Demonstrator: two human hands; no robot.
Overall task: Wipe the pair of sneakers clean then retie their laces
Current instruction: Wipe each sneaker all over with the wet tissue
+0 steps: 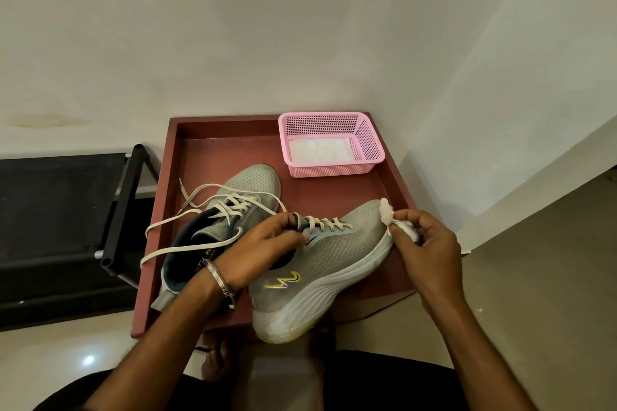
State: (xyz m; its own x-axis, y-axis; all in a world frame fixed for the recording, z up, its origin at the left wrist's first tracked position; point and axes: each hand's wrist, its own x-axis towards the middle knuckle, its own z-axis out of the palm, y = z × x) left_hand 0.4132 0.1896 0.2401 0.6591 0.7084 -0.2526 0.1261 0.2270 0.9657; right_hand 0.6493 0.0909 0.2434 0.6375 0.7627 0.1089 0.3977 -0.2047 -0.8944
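Note:
Two grey mesh sneakers with white soles lie on a red-brown tray (pixel 397 190). The near sneaker (pixel 330 264) is tilted on its side, with its sole facing right and its heel over the tray's front edge. My left hand (pixel 263 247) grips it at the tongue and collar. My right hand (pixel 427 247) pinches a crumpled white wipe (pixel 397 218) against the toe end of the sole. The far sneaker (pixel 243 197) sits upright behind my left hand, with its white laces (pixel 173 227) untied and trailing left over the tray rim.
A pink plastic basket (pixel 367 147) holding white wipes stands at the tray's back right corner. A black rack (pixel 63 227) is to the left of the tray. White walls close in behind and to the right. My bare feet show below the tray.

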